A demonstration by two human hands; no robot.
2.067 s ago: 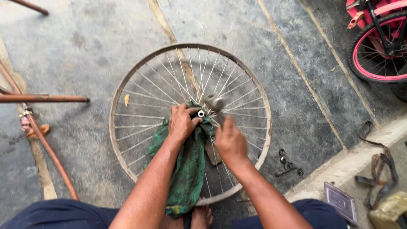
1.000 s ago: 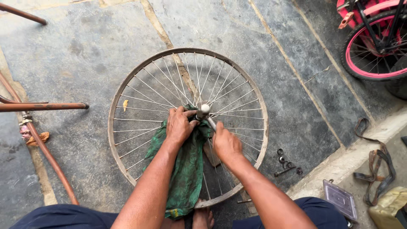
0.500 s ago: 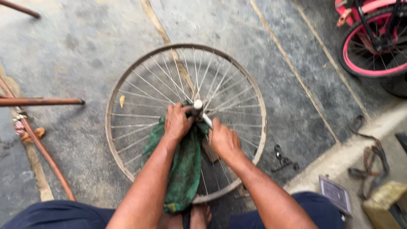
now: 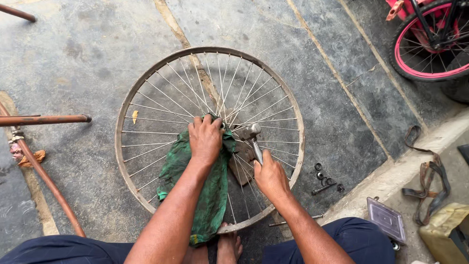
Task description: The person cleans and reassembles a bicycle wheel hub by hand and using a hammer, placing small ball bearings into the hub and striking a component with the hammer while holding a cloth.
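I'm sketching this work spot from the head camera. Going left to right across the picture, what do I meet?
Rusty frame tubes → wheel rim → green cloth under the left hand → hammer in the right hand → small nuts and bolt → strap → yellow can.

A bare spoked bicycle wheel (image 4: 146, 93), tyreless with a dull metal rim, is laid flat on stone paving. A green cloth (image 4: 207, 200) is draped across its spokes beside the hub. A metal hammer (image 4: 251, 137) is raised, its head just above the hub
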